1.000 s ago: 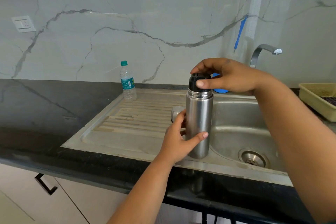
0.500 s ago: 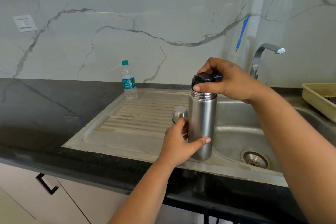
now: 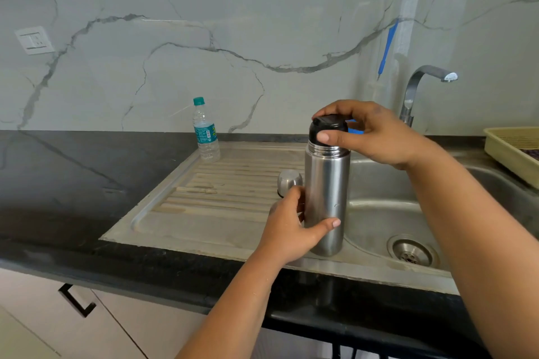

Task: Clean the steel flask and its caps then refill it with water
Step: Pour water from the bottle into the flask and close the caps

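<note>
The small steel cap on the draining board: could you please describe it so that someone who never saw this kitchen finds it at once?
Start at the steel sink and look at its ribbed draining board. The steel cap stands there, just behind the left hand holding the flask. It is a short shiny dome, unlike the clear plastic bottle farther back.

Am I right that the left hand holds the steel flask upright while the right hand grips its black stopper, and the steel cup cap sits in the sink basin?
Not quite. The head view shows the steel cup cap on the ribbed draining board, behind the left hand, not in the sink basin. The rest holds: steel flask upright, right hand gripping the black stopper.
</note>
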The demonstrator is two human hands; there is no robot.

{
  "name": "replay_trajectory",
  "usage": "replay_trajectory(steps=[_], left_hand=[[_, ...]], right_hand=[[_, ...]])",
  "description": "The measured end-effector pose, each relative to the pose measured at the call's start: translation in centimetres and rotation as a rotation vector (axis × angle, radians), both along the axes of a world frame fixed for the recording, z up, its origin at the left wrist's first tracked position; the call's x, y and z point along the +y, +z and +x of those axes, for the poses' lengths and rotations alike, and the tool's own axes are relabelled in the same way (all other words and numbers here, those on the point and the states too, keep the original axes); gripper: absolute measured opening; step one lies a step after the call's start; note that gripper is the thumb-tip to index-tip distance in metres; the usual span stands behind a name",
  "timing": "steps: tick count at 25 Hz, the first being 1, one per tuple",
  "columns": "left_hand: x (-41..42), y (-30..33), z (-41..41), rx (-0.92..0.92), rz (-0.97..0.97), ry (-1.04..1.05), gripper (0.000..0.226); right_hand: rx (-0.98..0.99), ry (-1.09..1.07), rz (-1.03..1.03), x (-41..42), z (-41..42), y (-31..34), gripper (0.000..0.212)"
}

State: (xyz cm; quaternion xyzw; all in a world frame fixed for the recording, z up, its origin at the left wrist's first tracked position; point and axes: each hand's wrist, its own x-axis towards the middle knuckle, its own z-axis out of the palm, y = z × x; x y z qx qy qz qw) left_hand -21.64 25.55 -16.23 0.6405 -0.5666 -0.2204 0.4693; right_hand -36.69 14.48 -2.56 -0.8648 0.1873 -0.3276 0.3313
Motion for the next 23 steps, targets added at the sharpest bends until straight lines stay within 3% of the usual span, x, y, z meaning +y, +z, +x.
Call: replay_trajectory(steps=[2, 4, 8, 9, 16, 20, 23], left_hand=[[-0.1, 0.0, 0.1, -0.001, 0.001, -0.014, 0.066], [-0.1, 0.1, 0.3, 0.006, 0.003, -0.031, 0.068], [-0.2, 0.1, 0.7, 0.038, 0.008, -0.065, 0.071], [-0.1, 0.0, 0.6, 0.032, 0.004, -0.065, 0.07], [-0.1, -0.4, 0.5, 0.034, 0.018, -0.065, 0.074], [0.2, 0.4, 0.0, 0.0, 0.05, -0.095, 0.069], [0.2, 2.3, 2.9, -0.031, 0.182, -0.227, 0.085]], right_hand=[[-0.047, -0.098, -0.069, 0.7, 0.9, -0.6, 0.044], [0.034, -0.153, -0.11, 0.8, 1.4, -0.4, 0.049], [0.119, 0.185, 0.251, -0.2, -0.4, 0.4, 0.058], [0.104, 0.215, 0.256, -0.3, -0.6, 0.4, 0.055], [0.033, -0.071, -0.097, 1.8, 1.0, -1.2, 0.044], [-0.184, 0.012, 0.164, 2.0, 1.1, -2.6, 0.047], [-0.244, 0.079, 0.277, 1.4, 0.9, -3.4, 0.059]])
